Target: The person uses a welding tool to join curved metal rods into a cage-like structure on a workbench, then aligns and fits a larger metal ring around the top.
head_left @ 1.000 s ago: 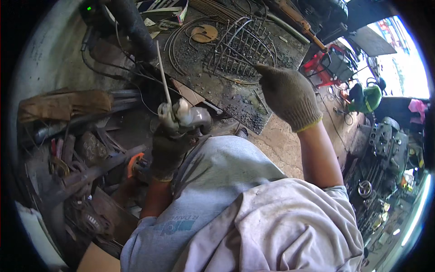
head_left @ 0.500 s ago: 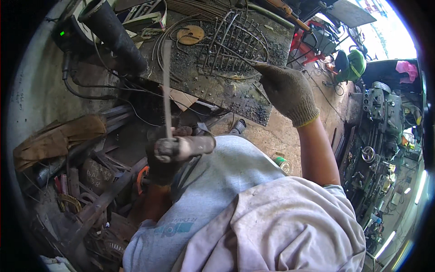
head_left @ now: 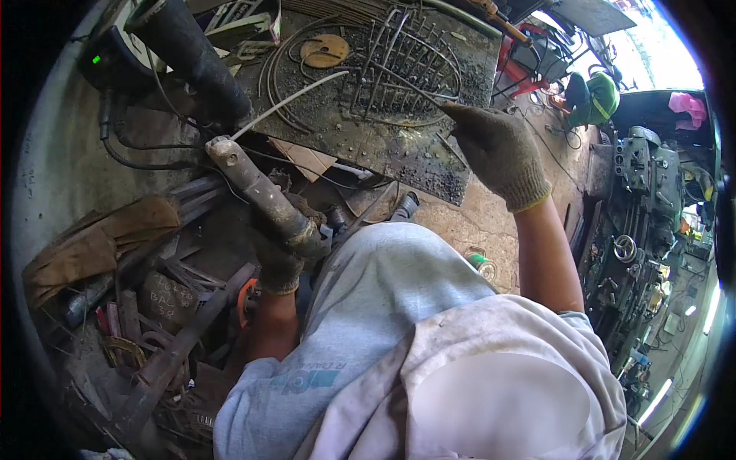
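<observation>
My left hand (head_left: 274, 257), in a dark work glove, is wrapped round a worn electrode holder (head_left: 261, 188). A pale, slightly bent welding rod (head_left: 295, 96) sticks out of the holder's head and points over the bench. My right hand (head_left: 498, 153), in a knitted glove, pinches the end of a thin metal rod (head_left: 402, 86). That rod reaches into a piece of metalwork (head_left: 414, 65) made of a round hoop and rows of short upright bars. The welding rod's tip appears just left of this metalwork; whether it touches cannot be told.
Grit and scraps litter the dark metal bench (head_left: 330, 142), which also bears a round rusty disc (head_left: 324, 51). A thick dark pipe (head_left: 192, 61) leans at the left. Scrap metal (head_left: 169, 299) lies below. Machinery (head_left: 648, 199) stands right; a person in green (head_left: 602, 100) is beyond.
My left hand has turned the electrode holder, so the welding rod swings from upright to slanting right over the bench. My right hand has shifted only slightly to the right.
</observation>
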`<state>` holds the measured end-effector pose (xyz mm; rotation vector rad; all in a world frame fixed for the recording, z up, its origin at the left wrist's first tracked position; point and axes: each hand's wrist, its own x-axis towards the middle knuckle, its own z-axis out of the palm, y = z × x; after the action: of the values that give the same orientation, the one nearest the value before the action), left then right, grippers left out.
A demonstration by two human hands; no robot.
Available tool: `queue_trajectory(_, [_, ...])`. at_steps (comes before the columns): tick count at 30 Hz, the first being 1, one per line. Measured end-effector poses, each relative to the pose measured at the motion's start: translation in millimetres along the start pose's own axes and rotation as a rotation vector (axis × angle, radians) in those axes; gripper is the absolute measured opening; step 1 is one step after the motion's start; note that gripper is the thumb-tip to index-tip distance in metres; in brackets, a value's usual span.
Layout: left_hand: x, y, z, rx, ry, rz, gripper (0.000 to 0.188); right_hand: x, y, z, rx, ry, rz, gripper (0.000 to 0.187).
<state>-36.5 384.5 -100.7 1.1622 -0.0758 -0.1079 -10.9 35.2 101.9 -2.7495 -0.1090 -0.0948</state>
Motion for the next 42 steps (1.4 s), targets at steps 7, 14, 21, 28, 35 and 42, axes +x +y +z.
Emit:
queue_trajectory(7, [-2, 13, 22, -0.371, 0.019, -0.193, 0.038, -1, 3, 0, -0.005, -0.027, 0.021, 0.034])
queue_trajectory(14, [10, -11, 11, -0.798, 0.108, -0.397, 0.037, -1, 2, 1, 0.001, -0.015, 0.04, 0.034])
queue_trajectory(21, [8, -23, 4, -0.446, 0.054, -0.341, 0.045, -1, 7, 4, 0.033, 0.026, 0.005, 0.035])
queue_trajectory(28, [10, -38, -11, -0.648, -0.024, -0.448, 0.047, -2, 3, 2, 0.038, 0.004, 0.04, 0.035])
queue_trajectory(35, [18, -33, -3, -0.799, -0.094, -0.457, 0.045, -2, 3, 3, 0.055, 0.002, 0.024, 0.035])
queue_trajectory(42, [18, -34, 0, -0.965, 0.005, -0.547, 0.045, -3, 4, 2, 0.055, -0.008, 0.043, 0.035])
